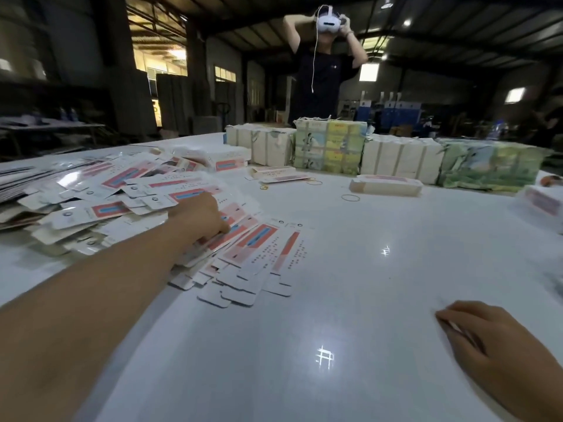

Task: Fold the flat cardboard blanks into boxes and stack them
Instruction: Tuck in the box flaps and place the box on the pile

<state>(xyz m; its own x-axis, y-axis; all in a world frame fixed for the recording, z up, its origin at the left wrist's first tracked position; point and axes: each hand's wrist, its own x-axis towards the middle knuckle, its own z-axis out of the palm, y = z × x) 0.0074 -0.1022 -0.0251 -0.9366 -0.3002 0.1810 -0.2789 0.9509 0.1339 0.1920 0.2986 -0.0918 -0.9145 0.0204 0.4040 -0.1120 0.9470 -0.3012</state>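
Head view. Right hand (499, 345): near the tabletop's near right corner, palm down on the white tabletop (350, 269), fingers loosely curled, holding nothing.

Left hand (202, 219): forearm reaching from the near left edge; the hand lies on the fanned flat cardboard blanks (259, 248), fingers bent down onto the top sheets. Whether it pinches one or only presses cannot be told.

Flat cardboard blanks: white with pink-and-blue printed panels, fanned out left of the tabletop's centre, tabs pointing to the near edge. Behind them, a large loose heap of blanks (100, 202) runs along the left edge.

Folded boxes (385, 184): one lies right of centre toward the far edge; another (275, 172) sits farther left, near the heap's far end.

Rubber bands (350, 197): several loose on the tabletop between those boxes.

Wrapped bundles (330, 146): a row of cream and green-yellow packs along the far edge.

Person (323, 65): standing beyond the far edge, both hands at a white headset (328, 21).
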